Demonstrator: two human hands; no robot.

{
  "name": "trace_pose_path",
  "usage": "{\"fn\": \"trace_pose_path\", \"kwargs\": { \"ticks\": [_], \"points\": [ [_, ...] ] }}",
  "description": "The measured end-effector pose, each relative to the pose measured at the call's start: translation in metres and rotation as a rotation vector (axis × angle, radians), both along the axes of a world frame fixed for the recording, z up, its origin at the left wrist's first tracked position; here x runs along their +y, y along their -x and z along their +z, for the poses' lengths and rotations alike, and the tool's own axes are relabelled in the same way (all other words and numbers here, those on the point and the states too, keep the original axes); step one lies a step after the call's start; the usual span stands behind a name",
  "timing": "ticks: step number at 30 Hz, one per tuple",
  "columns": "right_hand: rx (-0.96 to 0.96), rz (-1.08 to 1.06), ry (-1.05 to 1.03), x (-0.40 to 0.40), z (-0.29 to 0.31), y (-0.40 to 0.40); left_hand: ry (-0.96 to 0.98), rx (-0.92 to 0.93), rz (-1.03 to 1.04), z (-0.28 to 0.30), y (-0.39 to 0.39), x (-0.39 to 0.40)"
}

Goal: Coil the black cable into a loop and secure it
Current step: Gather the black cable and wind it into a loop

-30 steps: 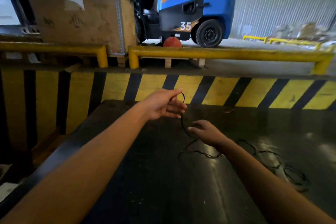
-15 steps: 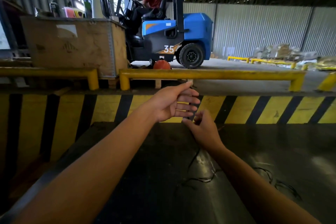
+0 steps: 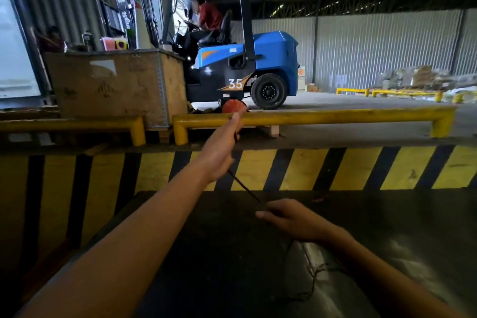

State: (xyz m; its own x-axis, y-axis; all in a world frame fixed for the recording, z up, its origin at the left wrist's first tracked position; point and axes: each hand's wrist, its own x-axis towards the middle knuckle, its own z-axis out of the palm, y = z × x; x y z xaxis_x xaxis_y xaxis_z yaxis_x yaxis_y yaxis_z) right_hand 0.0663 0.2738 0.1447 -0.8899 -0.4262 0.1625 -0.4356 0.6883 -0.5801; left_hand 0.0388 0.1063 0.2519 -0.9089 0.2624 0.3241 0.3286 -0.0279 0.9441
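A thin black cable (image 3: pixel 244 188) runs taut from my left hand down to my right hand. My left hand (image 3: pixel 223 147) is stretched far forward and raised, seen edge on, with the cable coming out under its palm. Lower and nearer, my right hand (image 3: pixel 289 217) pinches the cable over the dark table (image 3: pixel 219 253). Behind the right hand the rest of the cable (image 3: pixel 313 276) trails loosely across the table surface, partly hidden by my right forearm.
A yellow and black striped barrier (image 3: pixel 348 168) edges the table's far side. Beyond it run yellow guard rails (image 3: pixel 335 116), a wooden crate (image 3: pixel 116 85) and a blue forklift (image 3: pixel 247 70) with a person seated in it.
My left hand has pushed forward and up while my right hand dropped back toward the table, pulling the cable straight between them. The view has tilted upward.
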Motion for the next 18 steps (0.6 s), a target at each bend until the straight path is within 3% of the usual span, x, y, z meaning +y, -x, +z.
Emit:
{"fn": "trace_pose_path", "kwargs": {
  "ticks": [2,4,6,7,9,11,12,15,18],
  "points": [
    [0.066,-0.045,-0.012,0.033,0.021,0.006,0.281,0.078,0.087,-0.004,0.008,-0.011],
    [0.153,-0.078,0.016,0.060,0.045,0.013,0.682,0.135,0.051,-0.013,0.015,-0.021],
    [0.238,-0.103,0.019,0.078,0.062,0.022,1.057,0.112,-0.026,-0.026,0.019,-0.024],
    [0.286,-0.116,0.016,0.082,0.068,0.028,1.142,0.054,-0.076,-0.030,0.018,-0.022],
    [0.389,-0.153,0.049,0.084,0.080,0.036,1.069,-0.205,-0.240,-0.034,0.011,-0.015],
    [0.511,-0.222,0.104,0.081,0.085,0.044,0.843,-0.448,-0.474,-0.037,0.002,-0.008],
    [0.549,-0.265,0.109,0.079,0.082,0.046,0.750,-0.486,-0.588,-0.037,-0.003,-0.004],
    [0.512,-0.276,-0.026,0.070,0.047,0.065,0.399,-0.434,-0.752,-0.027,-0.010,0.010],
    [0.205,-0.130,-0.163,0.036,-0.004,0.058,0.001,-0.341,-0.641,-0.008,-0.008,0.031]
  ]
}}
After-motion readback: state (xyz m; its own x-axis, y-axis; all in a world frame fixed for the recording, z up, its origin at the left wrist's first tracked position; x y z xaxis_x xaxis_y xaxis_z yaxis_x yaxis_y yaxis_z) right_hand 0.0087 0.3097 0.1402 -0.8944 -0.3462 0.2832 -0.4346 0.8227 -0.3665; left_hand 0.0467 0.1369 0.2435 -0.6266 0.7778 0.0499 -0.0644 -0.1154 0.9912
